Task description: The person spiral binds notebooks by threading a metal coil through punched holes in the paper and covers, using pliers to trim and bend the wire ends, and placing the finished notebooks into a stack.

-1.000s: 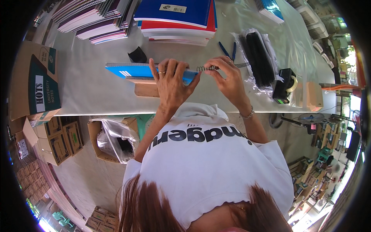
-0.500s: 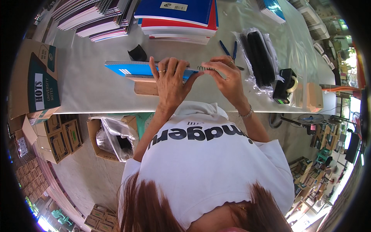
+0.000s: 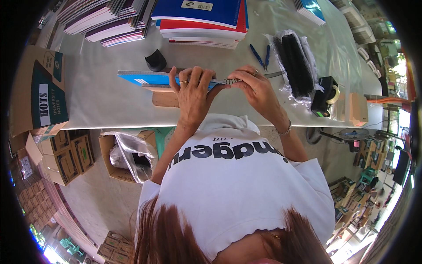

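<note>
A blue notebook (image 3: 143, 78) stands on its long edge, spine up, tilted against a wooden block (image 3: 165, 99) on the table. My left hand (image 3: 193, 88) is closed around the notebook's right part, fingers over its top and thumb near the corner. At that corner my right hand (image 3: 256, 88) pinches a dark spiral binding coil (image 3: 233, 81), whose loops meet the notebook's edge; its tail (image 3: 274, 74) sticks out beyond my knuckles. Blue-handled cutters (image 3: 260, 57) lie just past my right hand. Behind the notebook sits a black curved piece (image 3: 155, 60).
Stacks of spiral notebooks (image 3: 94, 20) and blue and red covers (image 3: 202, 26) stand at the back. To the right lie a bundle of black coils (image 3: 295, 66) in plastic and a tape dispenser (image 3: 324, 99). A carton (image 3: 37, 92) stands at left; an open box (image 3: 115, 160) sits below the table.
My right hand has shifted slightly and turned, its fingers closer over the coil. More of the cutters and of the coil's tail shows now. My left hand and the notebook have barely moved.
</note>
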{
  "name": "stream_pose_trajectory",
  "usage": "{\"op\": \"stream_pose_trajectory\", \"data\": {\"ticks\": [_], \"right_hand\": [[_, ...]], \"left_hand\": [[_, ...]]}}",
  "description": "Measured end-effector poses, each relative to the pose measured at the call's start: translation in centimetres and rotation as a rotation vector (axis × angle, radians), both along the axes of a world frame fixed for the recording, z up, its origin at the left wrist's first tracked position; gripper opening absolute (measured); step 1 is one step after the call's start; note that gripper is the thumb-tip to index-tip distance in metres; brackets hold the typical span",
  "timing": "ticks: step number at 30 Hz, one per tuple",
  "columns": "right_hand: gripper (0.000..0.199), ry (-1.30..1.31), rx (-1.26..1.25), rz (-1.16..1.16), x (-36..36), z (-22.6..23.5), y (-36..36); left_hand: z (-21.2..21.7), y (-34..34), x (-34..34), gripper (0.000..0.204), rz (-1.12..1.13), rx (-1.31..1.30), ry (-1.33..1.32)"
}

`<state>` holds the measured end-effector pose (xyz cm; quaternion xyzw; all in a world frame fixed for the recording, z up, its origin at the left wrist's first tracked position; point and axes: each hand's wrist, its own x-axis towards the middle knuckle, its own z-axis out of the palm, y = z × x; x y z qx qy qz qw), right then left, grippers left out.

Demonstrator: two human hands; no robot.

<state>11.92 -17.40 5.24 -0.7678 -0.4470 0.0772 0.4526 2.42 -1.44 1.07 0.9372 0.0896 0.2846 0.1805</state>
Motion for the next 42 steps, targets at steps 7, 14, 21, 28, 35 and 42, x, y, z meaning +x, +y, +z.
{"op": "stream_pose_trajectory", "data": {"ticks": [7, 14, 21, 28, 35, 42], "right_hand": [[0.02, -0.164, -0.094, -0.049, -0.9, 0.4, 0.1], [0.021, -0.201, -0.045, -0.106, -1.2, -0.6, 0.3], [0.024, -0.226, -0.035, -0.157, -1.5, -0.3, 0.5], [0.026, -0.28, -0.007, -0.116, -0.8, -1.0, 0.3], [0.017, -0.124, -0.041, -0.122, -0.8, -0.7, 0.5], [0.007, -0.053, -0.043, -0.134, -1.4, 1.0, 1.3]], "left_hand": [[0.5, 0.1, 0.1, 0.039, -0.009, 0.004, 0.023], [0.4, -0.6, 0.4, 0.044, 0.078, 0.087, 0.045], [0.4, -0.7, 0.3, 0.043, 0.066, 0.084, 0.05], [1.0, -0.3, 0.2, 0.036, 0.019, 0.07, 0.08], [1.4, -0.8, 0.4, 0.029, 0.048, 0.051, 0.091], [1.9, -1.0, 0.4, 0.029, -0.105, -0.059, 0.043]]}}
